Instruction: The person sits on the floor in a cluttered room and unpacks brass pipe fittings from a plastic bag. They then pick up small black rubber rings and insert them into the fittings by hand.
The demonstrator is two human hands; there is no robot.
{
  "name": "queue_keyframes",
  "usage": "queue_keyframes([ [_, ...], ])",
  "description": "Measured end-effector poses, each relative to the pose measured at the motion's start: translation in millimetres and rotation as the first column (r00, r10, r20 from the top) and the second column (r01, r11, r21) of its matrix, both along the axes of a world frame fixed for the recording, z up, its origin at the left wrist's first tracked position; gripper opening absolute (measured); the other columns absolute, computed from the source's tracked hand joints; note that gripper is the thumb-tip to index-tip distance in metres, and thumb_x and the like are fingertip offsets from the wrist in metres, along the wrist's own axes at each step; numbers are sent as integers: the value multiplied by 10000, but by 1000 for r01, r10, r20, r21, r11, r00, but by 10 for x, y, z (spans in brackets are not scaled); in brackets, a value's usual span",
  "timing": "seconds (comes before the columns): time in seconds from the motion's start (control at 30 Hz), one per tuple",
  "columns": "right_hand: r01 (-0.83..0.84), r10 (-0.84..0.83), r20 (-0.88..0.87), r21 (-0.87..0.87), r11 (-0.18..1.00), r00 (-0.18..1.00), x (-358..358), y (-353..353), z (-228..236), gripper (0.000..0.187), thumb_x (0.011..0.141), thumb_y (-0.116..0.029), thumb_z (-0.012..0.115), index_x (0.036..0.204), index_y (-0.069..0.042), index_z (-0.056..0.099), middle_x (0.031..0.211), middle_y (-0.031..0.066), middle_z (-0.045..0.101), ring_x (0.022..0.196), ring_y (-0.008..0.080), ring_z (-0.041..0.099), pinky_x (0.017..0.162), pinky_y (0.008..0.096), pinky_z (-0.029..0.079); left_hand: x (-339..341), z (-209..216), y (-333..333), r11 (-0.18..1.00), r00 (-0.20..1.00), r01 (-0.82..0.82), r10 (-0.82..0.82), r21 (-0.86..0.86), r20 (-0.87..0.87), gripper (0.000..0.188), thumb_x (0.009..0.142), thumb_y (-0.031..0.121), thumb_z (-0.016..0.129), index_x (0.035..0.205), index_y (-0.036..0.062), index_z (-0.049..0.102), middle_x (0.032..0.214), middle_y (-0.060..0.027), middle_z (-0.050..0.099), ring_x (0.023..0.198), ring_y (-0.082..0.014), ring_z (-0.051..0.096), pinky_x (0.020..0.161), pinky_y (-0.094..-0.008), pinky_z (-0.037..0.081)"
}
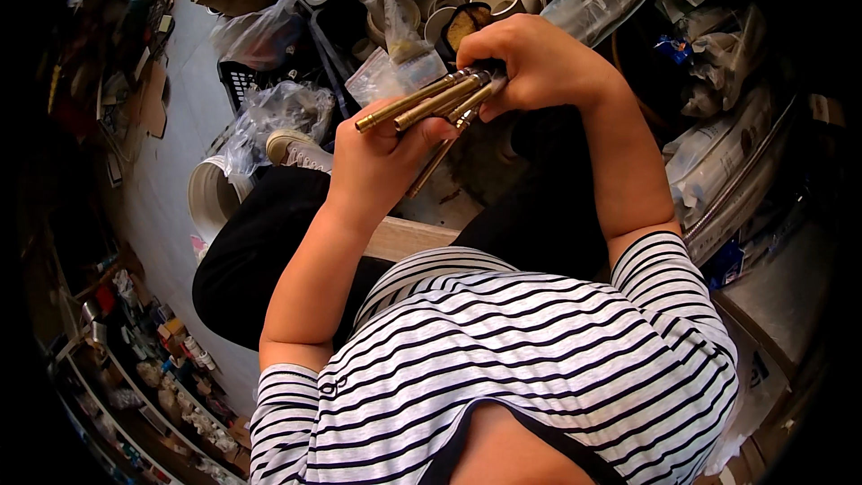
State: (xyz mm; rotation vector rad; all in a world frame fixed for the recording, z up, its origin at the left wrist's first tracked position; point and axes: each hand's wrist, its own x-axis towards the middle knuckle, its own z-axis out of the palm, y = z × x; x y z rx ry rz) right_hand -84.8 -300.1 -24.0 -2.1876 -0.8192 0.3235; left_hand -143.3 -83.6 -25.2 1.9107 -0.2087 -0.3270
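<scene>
Nothing legible in view. Clear plastic bag near the pale cups: reddish marks, possibly print, too small to make out. Blue wrapper by the person's right sleeve: pale marks, can't read. Crumpled blue packet in the clutter farther off: pale marks, blurred.

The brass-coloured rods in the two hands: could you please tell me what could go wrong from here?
The brass-coloured rods fan out in the left hand, one slanting lower than the others, so one could slip.
A dropped one might be lost among the clear plastic bags and pale round containers nearby.
The right hand might get pinched, as its fingers sit close around the rods' far ends.
</scene>
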Motion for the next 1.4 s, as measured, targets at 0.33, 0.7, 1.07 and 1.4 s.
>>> queue_keyframes([
  [0.33,-58,58,-81,1,998,995,-19,48,-43,413,510,-102,801,869,-28,612,751,93,614,687,249,598,602,323,452,-34,137,142,932,935,145,-239,333,262,172,873,186,579,930,32,630,790,-120,608,657,-253,601,607,-314,473],
  [0.7,22,-24,-99,-14,1000,995,49,-58,-73,378,522,-65,795,849,-24,607,707,57,596,627,164,541,580,290,431,-303,-81,573,926,964,258,-266,275,-8,137,814,90,638,800,-21,560,659,-98,495,609,-204,494,570,-303,400],
  [1.07,-10,-32,-155,-266,964,987,12,83,-246,391,537,-126,786,879,-50,612,741,112,618,711,283,596,620,350,444,-183,-899,686,661,902,430,-290,615,-320,220,756,234,683,801,26,633,770,-179,603,765,-356,589,655,-397,466],
  [1.4,-26,-25,-117,-417,908,993,136,249,-624,357,601,-183,761,900,-70,603,892,95,638,855,316,599,702,399,464,705,-1763,835,797,991,61,24,600,-133,260,803,272,629,879,24,651,797,-186,636,766,-308,623,679,-378,462],
])
